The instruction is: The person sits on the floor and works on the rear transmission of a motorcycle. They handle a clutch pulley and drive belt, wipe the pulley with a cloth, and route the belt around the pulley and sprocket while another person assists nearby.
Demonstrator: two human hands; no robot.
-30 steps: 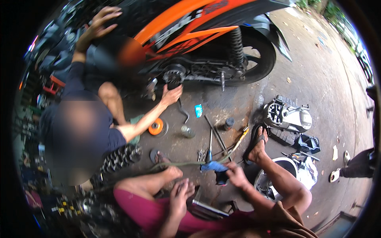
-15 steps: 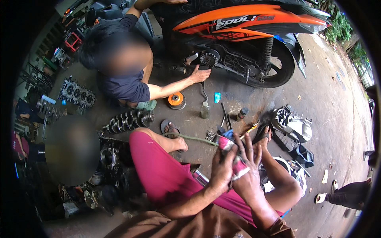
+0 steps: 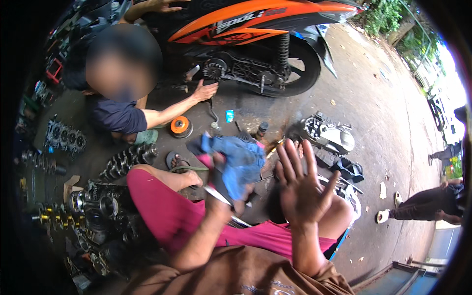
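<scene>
Head view, looking down at a workshop floor (image 3: 393,147) of stained concrete. Largest, across the top, stands an orange and black scooter (image 3: 255,29) with its rear wheel and engine side exposed; a co-worker crouches at it, one hand (image 3: 204,91) flat on the ground just below the engine. Engine parts lie in a dark heap (image 3: 93,211) at your left, and a grey engine cover (image 3: 327,132) rests on the floor at your right. You sit with knees raised in red shorts (image 3: 167,216).

Your left hand (image 3: 221,191) is closed round a blue rag (image 3: 236,160), bunched over a thin metal part (image 3: 219,195) whose bright end pokes out below. Your right hand (image 3: 302,184) is raised beside it, fingers spread, holding nothing.

To wipe well, it seems wise to bring your free hand back to steady the part's bare end and turn it inside the rag, keeping the cloth tight so no grit remains.
</scene>
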